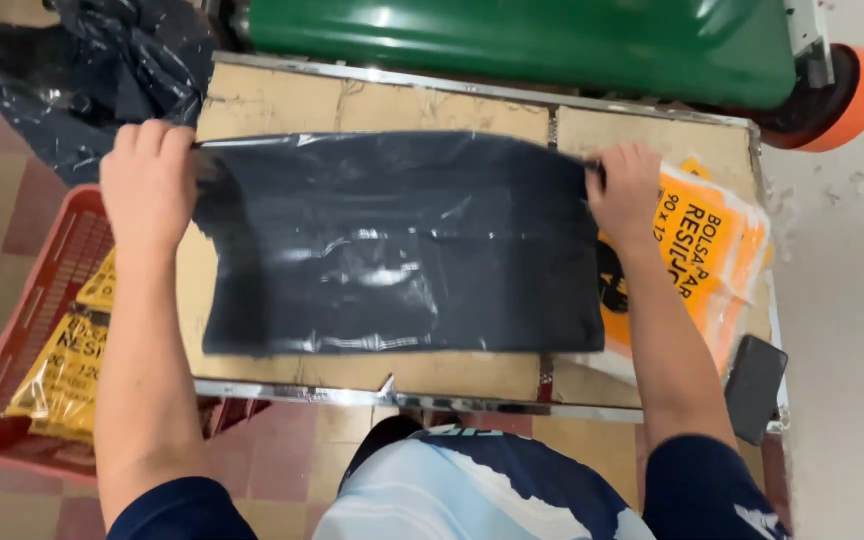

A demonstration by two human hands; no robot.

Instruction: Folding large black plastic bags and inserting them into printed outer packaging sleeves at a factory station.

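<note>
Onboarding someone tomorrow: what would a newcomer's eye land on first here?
A black plastic bag lies flat across the middle of the cardboard-topped table, the left hand and right hand holding its two far corners. A green bin lies along the table's far edge, and orange bag packs sit at the right.

The black bag covers most of the table, leaving a bare strip along its near edge and another behind the bag. A green bin closes the far side, orange packs and a dark phone crowd the right end, and a red crate sits just left.
</note>
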